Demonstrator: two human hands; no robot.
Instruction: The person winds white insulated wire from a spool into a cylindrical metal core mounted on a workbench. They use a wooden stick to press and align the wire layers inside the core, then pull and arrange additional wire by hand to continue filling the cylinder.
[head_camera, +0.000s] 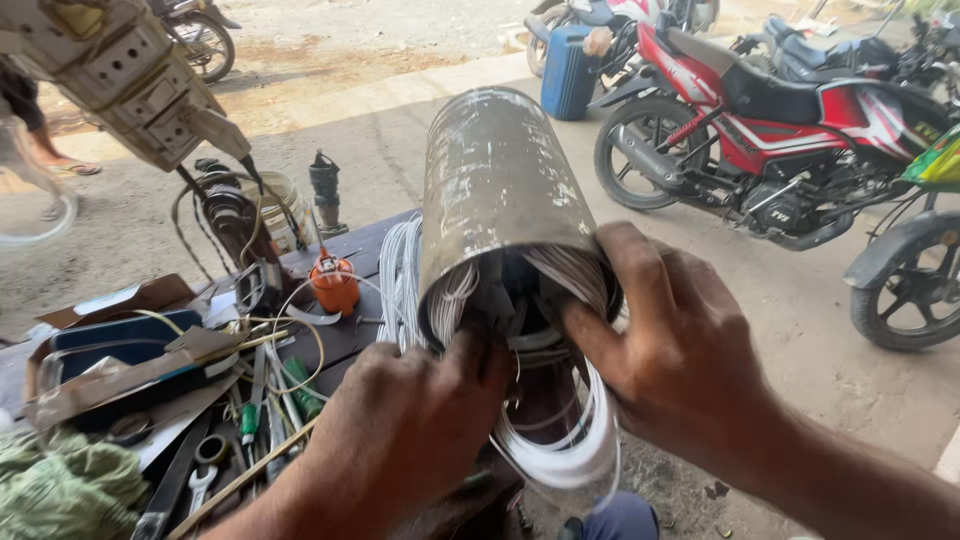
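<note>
Both hands work the open end of a steel motor stator (497, 190) at frame centre: left hand (405, 425) fingers pushing white winding coils (560, 455) inside, right hand (660, 350) gripping the rim at 3 o'clock; seating the remaining loops likely demands steady pressure.

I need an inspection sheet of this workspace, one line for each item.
Surface: dark bench, crowded at its left.
Job's things: grey metal cylinder lying open end toward the camera, white wire coils spilling out.
Clutter: orange can, green screwdriver, cardboard box, green rag.
Grippers: left hand and right hand, fingers inside the cylinder's mouth among the wires.
Cables: dark cord hanging from a socket board.
Surroundings: red motorcycle, blue jerrycan, dirt ground.
</note>
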